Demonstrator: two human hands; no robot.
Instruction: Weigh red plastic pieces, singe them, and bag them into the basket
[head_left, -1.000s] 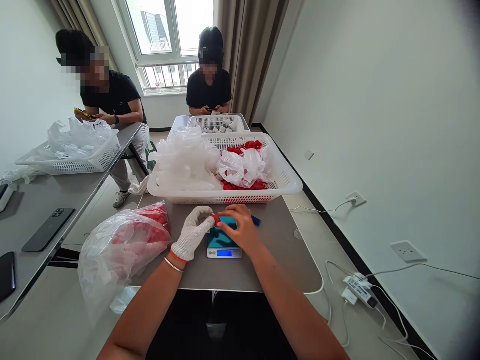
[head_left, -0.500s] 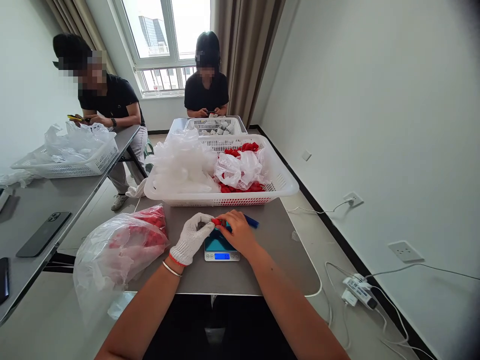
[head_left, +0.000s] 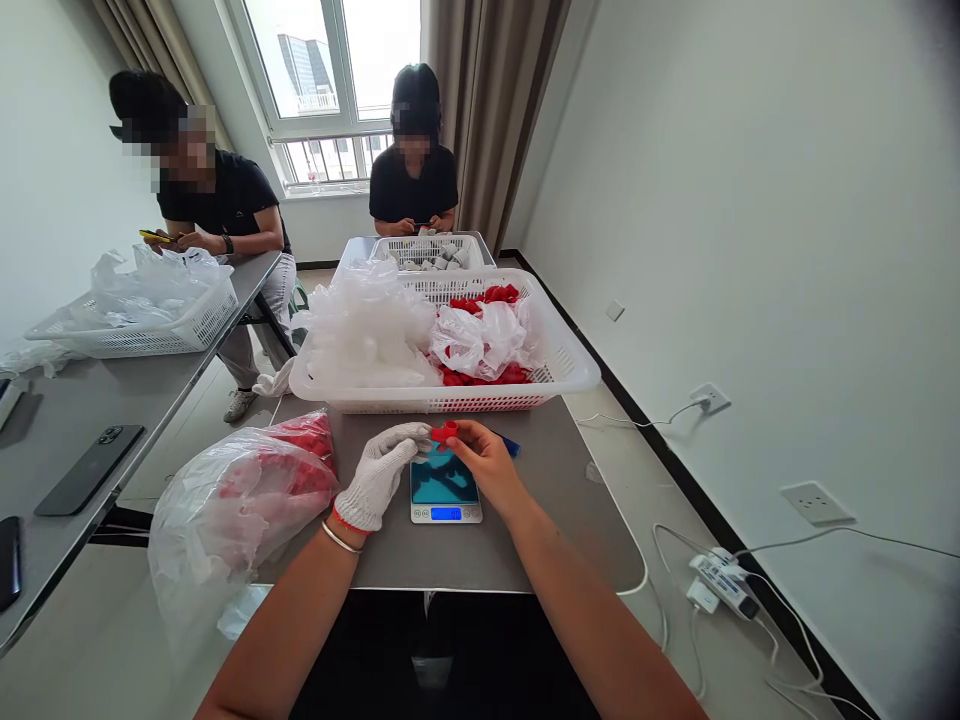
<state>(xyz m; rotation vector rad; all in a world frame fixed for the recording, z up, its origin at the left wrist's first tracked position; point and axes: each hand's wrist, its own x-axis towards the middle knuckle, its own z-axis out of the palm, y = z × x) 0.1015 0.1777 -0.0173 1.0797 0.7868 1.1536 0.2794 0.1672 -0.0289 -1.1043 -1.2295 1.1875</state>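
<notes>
A small red part (head_left: pixel 445 431) is held between my two hands above a small digital scale (head_left: pixel 445 490) with a teal plate and a lit blue display. My left hand (head_left: pixel 381 470), in a white knitted glove, pinches the part's left side. The bare fingers of my right hand (head_left: pixel 486 458) grip its right side. Left of my gloved hand lies a clear plastic bag (head_left: pixel 247 480) filled with red pieces. A dark blue object (head_left: pixel 510 444) sits behind my right hand, partly hidden.
A large white basket (head_left: pixel 450 393) with plastic bags and red pieces stands behind the scale. Beyond it is a smaller basket (head_left: pixel 472 243) of grey pieces. Two people sit at the tables. Another basket (head_left: pixel 135 340) and a phone (head_left: pixel 90 470) are on the left table.
The red part has turned and shows more between my fingers, with a round opening visible. My right hand has shifted slightly up and right, uncovering more of the scale plate.
</notes>
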